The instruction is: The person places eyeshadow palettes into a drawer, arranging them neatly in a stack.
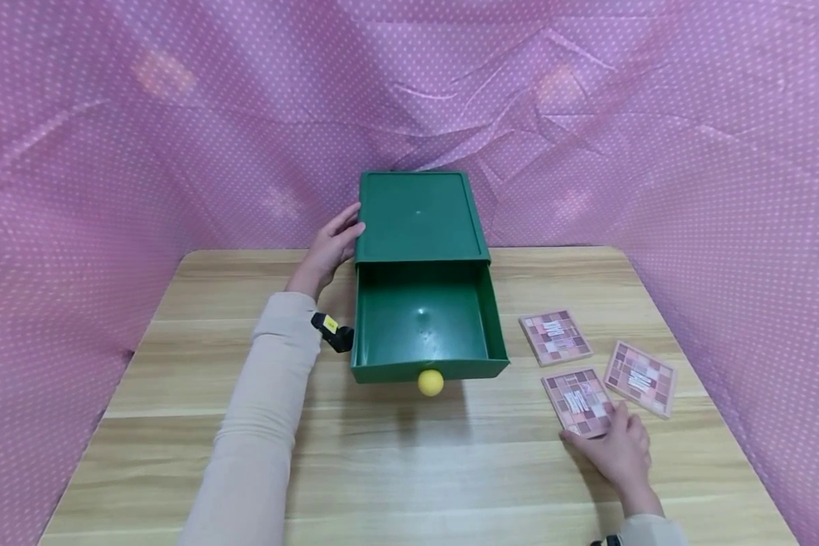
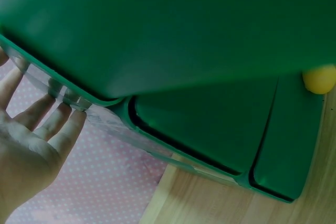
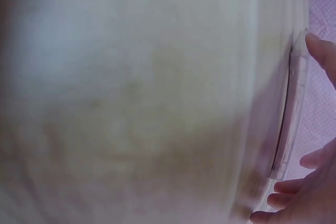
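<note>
A green drawer box (image 1: 416,216) stands at the middle of the wooden table (image 1: 409,470). Its drawer (image 1: 423,318) is pulled out toward me, shows nothing inside, and has a yellow knob (image 1: 431,382) on the front. My left hand (image 1: 331,246) rests with straight fingers against the box's left side; in the left wrist view the left hand (image 2: 31,140) touches the box (image 2: 157,24) near its edge. My right hand (image 1: 621,447) lies over the near end of an eyeshadow palette (image 1: 576,398), thumb and fingers at either side. The right wrist view is blurred, showing fingers (image 3: 294,200) by the palette's edge (image 3: 291,103).
Two more eyeshadow palettes (image 1: 556,336) (image 1: 640,377) lie flat on the table to the right of the drawer. Pink dotted cloth (image 1: 109,152) walls in the table at the back and both sides. The yellow knob (image 2: 319,78) also shows in the left wrist view.
</note>
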Action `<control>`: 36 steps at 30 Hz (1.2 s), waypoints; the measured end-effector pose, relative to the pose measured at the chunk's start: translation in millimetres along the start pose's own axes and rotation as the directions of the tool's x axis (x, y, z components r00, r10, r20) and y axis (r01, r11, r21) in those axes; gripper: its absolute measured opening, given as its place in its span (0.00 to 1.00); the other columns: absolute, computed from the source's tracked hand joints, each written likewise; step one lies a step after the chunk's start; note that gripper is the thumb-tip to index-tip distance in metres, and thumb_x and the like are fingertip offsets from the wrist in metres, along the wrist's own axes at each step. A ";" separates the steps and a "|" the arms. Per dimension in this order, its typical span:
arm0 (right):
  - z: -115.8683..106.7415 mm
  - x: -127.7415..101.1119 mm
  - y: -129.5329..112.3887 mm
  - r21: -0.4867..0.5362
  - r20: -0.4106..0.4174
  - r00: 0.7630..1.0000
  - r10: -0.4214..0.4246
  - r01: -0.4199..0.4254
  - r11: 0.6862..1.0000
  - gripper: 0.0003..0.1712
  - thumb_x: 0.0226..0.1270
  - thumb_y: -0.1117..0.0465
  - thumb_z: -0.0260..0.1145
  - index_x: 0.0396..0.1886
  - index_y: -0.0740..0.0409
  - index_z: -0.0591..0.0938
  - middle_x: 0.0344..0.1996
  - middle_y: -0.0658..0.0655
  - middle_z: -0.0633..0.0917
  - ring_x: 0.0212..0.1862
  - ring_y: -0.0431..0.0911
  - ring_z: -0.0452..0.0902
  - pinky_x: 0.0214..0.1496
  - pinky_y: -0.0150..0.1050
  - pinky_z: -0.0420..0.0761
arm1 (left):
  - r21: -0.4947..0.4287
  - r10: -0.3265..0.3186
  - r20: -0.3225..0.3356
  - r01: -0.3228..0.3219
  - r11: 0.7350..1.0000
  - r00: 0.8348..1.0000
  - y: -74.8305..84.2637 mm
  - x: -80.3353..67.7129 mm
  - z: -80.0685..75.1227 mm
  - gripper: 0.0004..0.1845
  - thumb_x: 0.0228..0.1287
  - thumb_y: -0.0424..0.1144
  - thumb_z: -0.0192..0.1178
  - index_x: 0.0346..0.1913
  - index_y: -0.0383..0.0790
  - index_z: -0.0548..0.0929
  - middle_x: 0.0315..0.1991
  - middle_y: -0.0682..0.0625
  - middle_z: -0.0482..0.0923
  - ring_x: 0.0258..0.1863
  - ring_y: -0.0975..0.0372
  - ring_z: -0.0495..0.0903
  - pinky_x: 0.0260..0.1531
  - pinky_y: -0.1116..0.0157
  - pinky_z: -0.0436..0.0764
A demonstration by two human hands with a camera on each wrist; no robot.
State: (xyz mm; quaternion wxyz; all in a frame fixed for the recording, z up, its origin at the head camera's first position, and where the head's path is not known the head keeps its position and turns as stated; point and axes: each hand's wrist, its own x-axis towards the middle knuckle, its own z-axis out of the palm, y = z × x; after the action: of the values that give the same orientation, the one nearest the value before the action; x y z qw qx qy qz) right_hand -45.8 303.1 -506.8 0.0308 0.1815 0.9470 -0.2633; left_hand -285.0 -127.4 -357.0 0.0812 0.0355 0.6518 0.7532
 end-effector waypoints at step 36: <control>-4.2 8.7 -12.2 0.019 -0.106 0.975 -0.194 0.197 0.980 0.60 0.32 0.45 0.74 0.55 0.80 0.55 0.41 0.74 0.65 0.42 0.64 0.62 0.43 0.59 0.64 | 0.009 0.029 0.003 -0.029 1.000 1.000 -1.6 0.6 0.2 0.26 0.61 0.40 0.52 0.63 0.51 0.61 0.61 0.49 0.56 0.54 0.57 0.65 0.50 0.60 0.67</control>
State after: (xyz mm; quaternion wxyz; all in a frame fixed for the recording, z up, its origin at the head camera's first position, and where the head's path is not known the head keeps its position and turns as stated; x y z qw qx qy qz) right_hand -58.2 298.3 -498.5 -0.0473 0.1012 0.9566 -0.2690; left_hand -285.4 -126.9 -358.7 0.0710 0.0467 0.6546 0.7512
